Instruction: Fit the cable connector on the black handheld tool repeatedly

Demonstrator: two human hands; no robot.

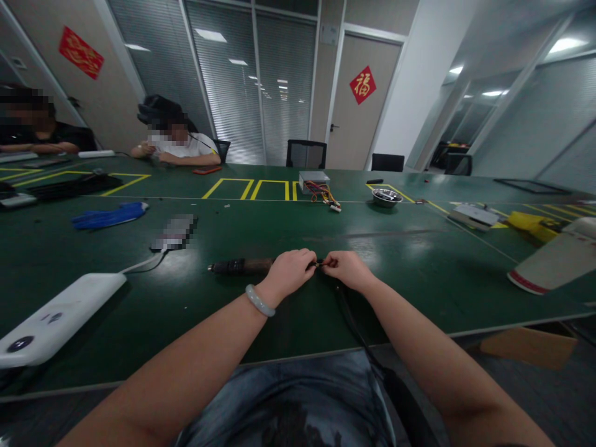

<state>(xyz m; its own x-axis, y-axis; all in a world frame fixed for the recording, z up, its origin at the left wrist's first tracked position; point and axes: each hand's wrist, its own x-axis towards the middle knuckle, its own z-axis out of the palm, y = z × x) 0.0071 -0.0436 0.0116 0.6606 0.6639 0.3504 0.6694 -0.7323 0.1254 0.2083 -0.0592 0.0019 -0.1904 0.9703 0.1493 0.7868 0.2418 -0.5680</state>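
A dark cylindrical power tool (242, 267) lies on the green table with its narrow tip pointing left. My left hand (292, 270) is closed around its rear end, with fingers wrapped over the body. Close beside it, my right hand (348, 269) pinches small thin wires (319, 264) at the tool's back end, one of them reddish. The fingertips hide most of this spot. From below my right hand a black cable (347, 308) runs down over the table's near edge.
At left lie a white power bank (69, 313), a phone (175, 233) and a blue glove (110, 215). Beyond are a metal box with wires (313, 180) and a steel bowl (386, 197). A paper cup (554, 257) stands right. Two people (186, 144) sit across.
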